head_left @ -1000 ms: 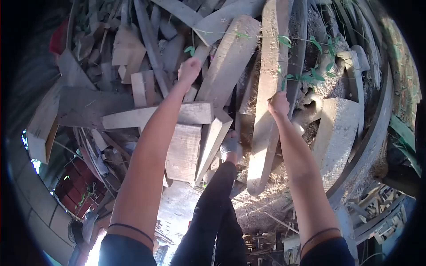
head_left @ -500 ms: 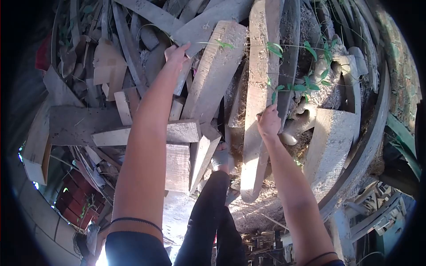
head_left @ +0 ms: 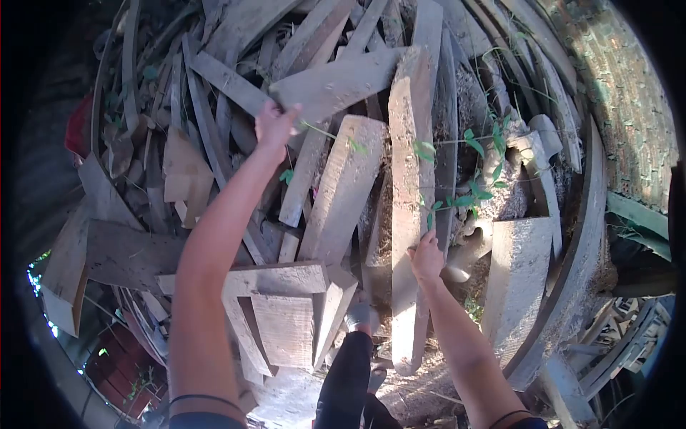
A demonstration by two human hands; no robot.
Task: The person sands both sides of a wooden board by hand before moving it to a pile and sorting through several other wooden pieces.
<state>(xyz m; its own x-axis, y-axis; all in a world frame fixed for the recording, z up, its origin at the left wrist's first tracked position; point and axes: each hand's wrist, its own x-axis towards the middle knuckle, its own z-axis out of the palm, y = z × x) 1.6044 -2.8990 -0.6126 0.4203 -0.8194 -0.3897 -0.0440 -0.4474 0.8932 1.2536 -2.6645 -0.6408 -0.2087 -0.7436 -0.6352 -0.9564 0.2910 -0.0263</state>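
Observation:
My left hand (head_left: pixel 275 130) is closed on a thin green vine, in front of the left end of a broad grey board (head_left: pixel 336 84). From its fingers the stem runs right, past a leaf (head_left: pixel 357 146) over a pale block. My right hand (head_left: pixel 427 259) is closed at the lower end of a leafy vine (head_left: pixel 468 196), against the edge of a long upright plank (head_left: pixel 406 236). Leaves show just above its fingers; the exact grip is hidden. The plank is dusted with wood debris.
Rough timber offcuts (head_left: pixel 282 325) are piled in front of me, many leaning. A curved board (head_left: pixel 579 286) bounds the pile on the right, below a brick wall (head_left: pixel 614 86). My foot (head_left: pixel 362 314) is among the wood. A red object (head_left: pixel 78 125) lies far left.
The view has shifted, so the pile appears lower. My left hand has turned, with its thumb now toward the right, and the stem beside it slopes down. My right hand stays by the long plank.

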